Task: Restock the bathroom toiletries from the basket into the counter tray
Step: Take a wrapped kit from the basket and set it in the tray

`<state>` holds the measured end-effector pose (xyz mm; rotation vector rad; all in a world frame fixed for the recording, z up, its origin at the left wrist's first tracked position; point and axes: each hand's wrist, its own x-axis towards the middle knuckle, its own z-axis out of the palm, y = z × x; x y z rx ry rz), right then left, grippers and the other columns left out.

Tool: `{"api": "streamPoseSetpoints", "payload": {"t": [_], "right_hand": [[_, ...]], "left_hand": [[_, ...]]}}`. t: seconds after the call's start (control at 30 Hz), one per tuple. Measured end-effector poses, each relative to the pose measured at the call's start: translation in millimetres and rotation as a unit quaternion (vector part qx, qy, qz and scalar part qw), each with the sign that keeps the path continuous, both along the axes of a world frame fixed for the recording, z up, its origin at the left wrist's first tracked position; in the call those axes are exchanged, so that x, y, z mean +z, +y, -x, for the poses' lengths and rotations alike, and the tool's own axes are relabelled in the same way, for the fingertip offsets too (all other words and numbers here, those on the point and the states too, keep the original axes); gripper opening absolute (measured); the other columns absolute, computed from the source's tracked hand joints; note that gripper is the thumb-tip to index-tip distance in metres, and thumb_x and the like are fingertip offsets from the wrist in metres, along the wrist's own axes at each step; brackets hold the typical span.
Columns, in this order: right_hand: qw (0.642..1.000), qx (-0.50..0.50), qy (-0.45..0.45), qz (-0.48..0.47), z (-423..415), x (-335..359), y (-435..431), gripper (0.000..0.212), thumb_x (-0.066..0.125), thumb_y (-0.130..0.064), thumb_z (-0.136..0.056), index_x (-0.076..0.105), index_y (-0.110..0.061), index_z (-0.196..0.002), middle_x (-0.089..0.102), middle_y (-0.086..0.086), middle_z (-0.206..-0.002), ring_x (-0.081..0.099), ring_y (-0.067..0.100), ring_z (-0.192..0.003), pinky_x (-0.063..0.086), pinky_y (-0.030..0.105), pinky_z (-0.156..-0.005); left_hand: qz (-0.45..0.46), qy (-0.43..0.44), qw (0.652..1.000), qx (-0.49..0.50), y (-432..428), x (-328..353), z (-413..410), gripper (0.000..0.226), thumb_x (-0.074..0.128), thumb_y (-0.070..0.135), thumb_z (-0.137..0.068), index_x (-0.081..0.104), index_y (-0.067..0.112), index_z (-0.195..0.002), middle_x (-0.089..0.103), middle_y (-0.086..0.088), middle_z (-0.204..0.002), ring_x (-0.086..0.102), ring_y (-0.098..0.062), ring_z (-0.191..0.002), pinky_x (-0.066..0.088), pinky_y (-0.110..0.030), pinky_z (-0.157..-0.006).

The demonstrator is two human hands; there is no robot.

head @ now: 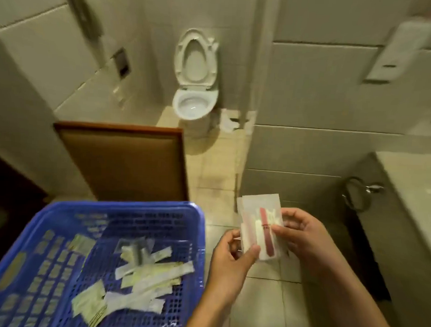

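A blue plastic basket (195,211) fills the lower left, with several white and pale yellow wrapped toiletry packets (144,280) lying on its mesh floor. To its right, over the floor tiles, both hands hold a small stack of clear packets (260,221) with red and white items inside. My left hand (230,259) pinches the stack's lower left edge with the thumb on top. My right hand (297,229) grips its right side. No counter tray is in view.
A white counter edge (409,184) runs along the right, with a dark bin (355,195) below it. A wooden chair back (126,160) stands behind the basket. A toilet (194,104) with raised seat sits farther back between tiled walls.
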<state>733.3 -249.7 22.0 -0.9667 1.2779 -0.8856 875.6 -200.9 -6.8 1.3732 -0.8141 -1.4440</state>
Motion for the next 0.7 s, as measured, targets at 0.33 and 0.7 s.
{"api": "streamPoseSetpoints", "payload": {"t": [0.33,0.7], "right_hand": [[0.951,-0.303,-0.059,0.019,260.9,26.6,164.6,0.055,0.089,-0.023,-0.044,0.066,-0.001,-0.088,0.071,0.020,-0.086,0.067,0.030,-0.073,0.054,0.035,-0.063],[0.774,-0.611,-0.163,0.032,459.6,7.9,419.0,0.031,0.068,0.005,-0.053,0.056,0.000,-0.081,0.057,0.015,-0.061,0.058,0.018,-0.044,0.054,0.026,-0.046]], "left_hand": [[0.048,0.047,0.958,-0.279,48.7,42.9,239.3,0.015,0.062,0.004,-0.086,0.063,0.005,-0.101,0.070,-0.007,-0.082,0.063,-0.004,-0.068,0.047,-0.013,-0.058],[-0.066,0.058,0.858,-0.506,207.0,19.9,524.7,0.010,0.060,0.001,-0.086,0.062,0.006,-0.079,0.056,-0.010,-0.063,0.047,-0.017,-0.054,0.040,-0.021,-0.049]]}}
